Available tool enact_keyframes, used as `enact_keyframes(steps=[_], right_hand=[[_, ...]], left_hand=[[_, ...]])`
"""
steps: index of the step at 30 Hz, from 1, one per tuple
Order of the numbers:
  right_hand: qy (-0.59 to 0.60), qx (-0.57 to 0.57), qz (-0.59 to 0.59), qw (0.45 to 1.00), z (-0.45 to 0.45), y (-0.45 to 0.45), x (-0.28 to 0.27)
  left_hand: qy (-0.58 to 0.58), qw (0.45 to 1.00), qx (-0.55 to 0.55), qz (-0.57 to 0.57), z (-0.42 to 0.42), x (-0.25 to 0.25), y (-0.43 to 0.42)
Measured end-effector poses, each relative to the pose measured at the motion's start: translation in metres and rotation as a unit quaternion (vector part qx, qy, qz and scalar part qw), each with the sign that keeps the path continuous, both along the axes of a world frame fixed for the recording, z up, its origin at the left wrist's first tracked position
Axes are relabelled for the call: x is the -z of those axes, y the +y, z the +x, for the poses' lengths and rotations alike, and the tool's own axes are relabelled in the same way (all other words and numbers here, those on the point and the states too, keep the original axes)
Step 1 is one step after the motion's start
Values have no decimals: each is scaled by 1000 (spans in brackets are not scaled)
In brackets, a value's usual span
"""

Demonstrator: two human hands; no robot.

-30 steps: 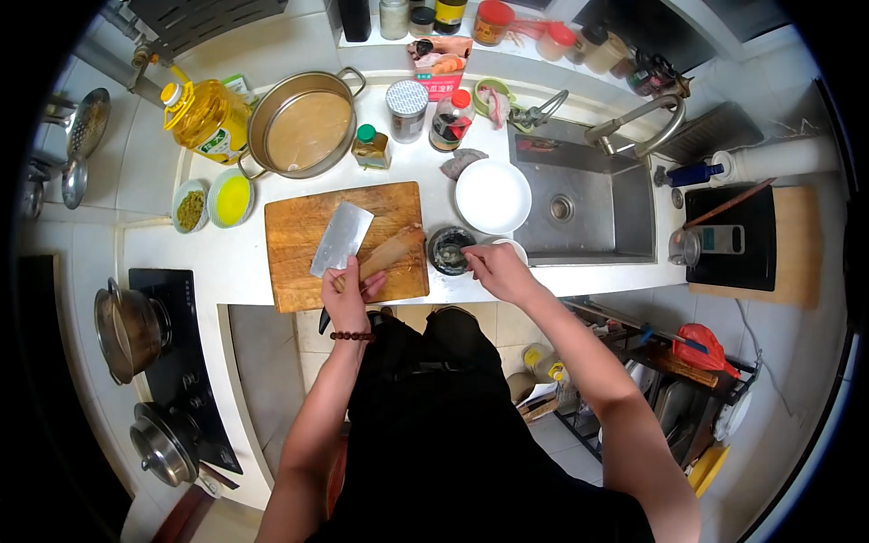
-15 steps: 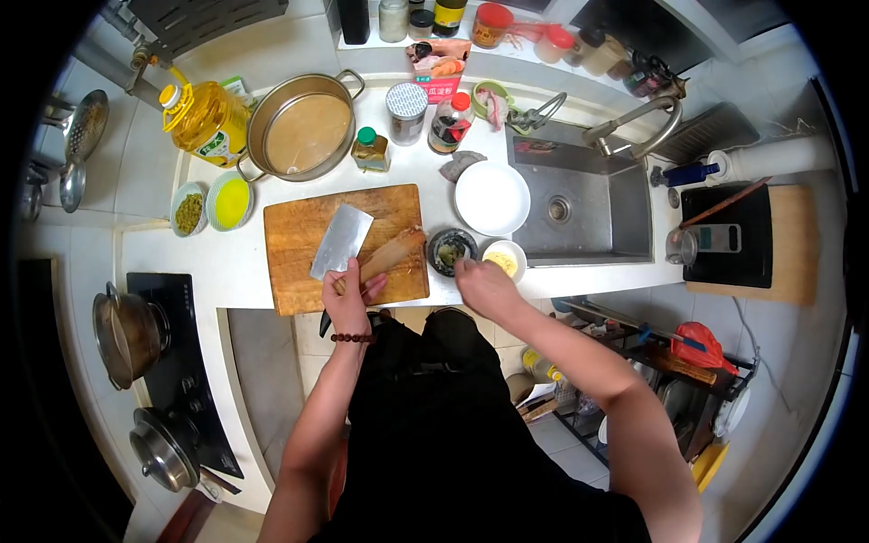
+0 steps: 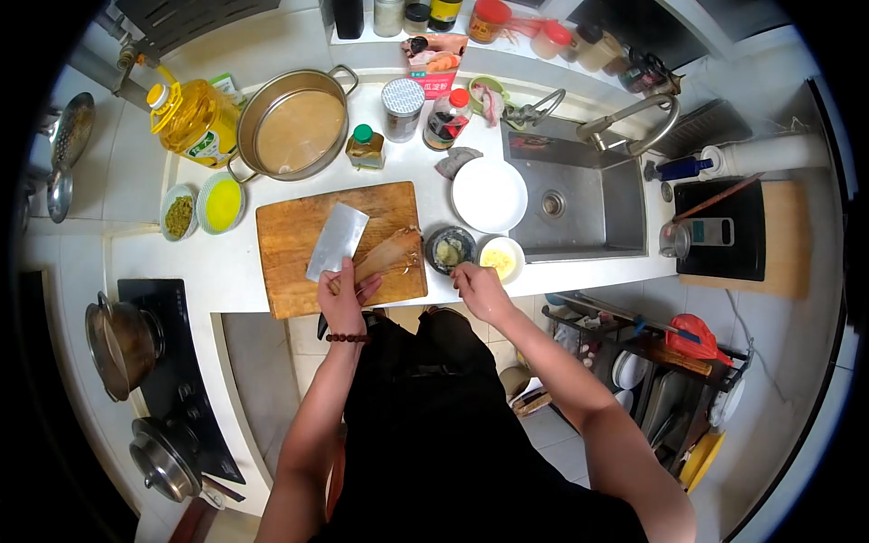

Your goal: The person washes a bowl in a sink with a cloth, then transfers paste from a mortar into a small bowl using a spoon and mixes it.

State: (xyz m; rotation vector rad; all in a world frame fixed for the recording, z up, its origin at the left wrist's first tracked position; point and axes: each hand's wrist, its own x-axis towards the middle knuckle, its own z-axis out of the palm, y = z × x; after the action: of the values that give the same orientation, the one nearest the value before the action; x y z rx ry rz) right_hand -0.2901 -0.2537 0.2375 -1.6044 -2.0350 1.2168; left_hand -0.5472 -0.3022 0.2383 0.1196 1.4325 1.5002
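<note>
My left hand (image 3: 342, 299) is closed at the lower end of a cleaver (image 3: 338, 242), whose broad blade lies over the wooden cutting board (image 3: 290, 217). A pale brown, worn-looking strip shows on the board beside its fingers. My right hand (image 3: 482, 291) is pinched at the near rim of a dark stone bowl (image 3: 464, 237); whatever is between its fingertips is hidden. Pale, mashed-looking food (image 3: 447, 252) lies inside that bowl. Right beside it is a small white bowl (image 3: 518, 262) of yellowish minced food (image 3: 496, 261). A white plate (image 3: 490, 195) stands just behind.
Behind the board are a large pot (image 3: 291, 127), an oil jug (image 3: 197, 124), a green-capped jar (image 3: 366, 147) and a red-capped bottle (image 3: 447, 119). Two small bowls hold green food (image 3: 178, 215) and yellow liquid (image 3: 223, 203). The sink (image 3: 584, 231) is right; the stove (image 3: 176, 362) is left.
My right hand has shifted slightly left and down, from the small white bowl to the dark bowl's rim. More pale food shows in the dark bowl. The left hand stays at the cleaver.
</note>
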Motion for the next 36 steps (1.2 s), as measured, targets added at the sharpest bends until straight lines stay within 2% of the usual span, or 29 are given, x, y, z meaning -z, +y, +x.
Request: enact_keyframes(steps=[1, 2, 4, 10, 19, 36], right_hand=[[46, 28, -48, 997, 4, 1, 6], [47, 30, -48, 997, 11, 1, 15], [177, 103, -140, 969, 25, 4, 26], [287, 125, -184, 932, 44, -5, 38], [346, 124, -246, 897, 64, 1, 35], [400, 101, -275, 869, 99, -3, 34]], left_hand=[[0, 1000, 2, 0, 0, 1, 1], [2, 1000, 4, -2, -1, 1, 1], [5, 1000, 7, -4, -1, 0, 3], [12, 1000, 15, 7, 1, -5, 5], [61, 996, 62, 10, 18, -8, 8], [74, 996, 41, 7, 42, 0, 9]])
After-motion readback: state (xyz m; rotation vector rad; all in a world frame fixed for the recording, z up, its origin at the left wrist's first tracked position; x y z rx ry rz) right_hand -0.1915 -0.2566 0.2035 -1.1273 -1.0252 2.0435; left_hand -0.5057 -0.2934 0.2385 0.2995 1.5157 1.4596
